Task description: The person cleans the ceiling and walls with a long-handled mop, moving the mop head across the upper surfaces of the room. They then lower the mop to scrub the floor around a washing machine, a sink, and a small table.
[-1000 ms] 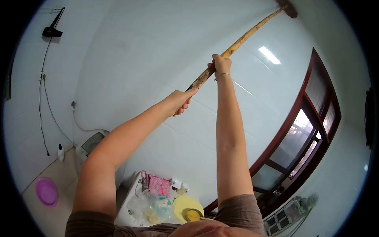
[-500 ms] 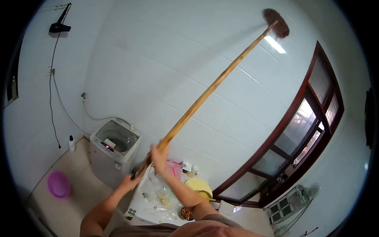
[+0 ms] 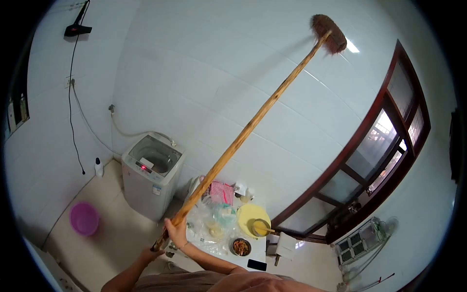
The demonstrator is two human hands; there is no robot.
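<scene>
A long-handled broom [image 3: 253, 121] slants up across the view from lower left to upper right. Its brown bristle head [image 3: 329, 34] is up against, or very close to, the white tiled wall; contact is hard to tell. My right hand [image 3: 176, 233] is wrapped round the lower part of the wooden handle. Below it, my left hand [image 3: 153, 255] grips near the handle's dark end, its fingers partly hidden. Beneath the handle is a white table [image 3: 228, 255] with clear plastic bags [image 3: 209, 228] and a pink checked cloth [image 3: 222, 192].
A top-loading washing machine [image 3: 152, 180] stands left of the table, with a purple basin [image 3: 84, 219] on the floor. The table also bears a yellow round board [image 3: 248, 214], a bowl of food [image 3: 241, 246] and a phone [image 3: 257, 264]. At right is a dark-red framed window [image 3: 360, 170].
Both hands have come down and left, closer to my body, with the broom still held. The bristle head sits slightly lower and further left. The camera view has shifted a little.
</scene>
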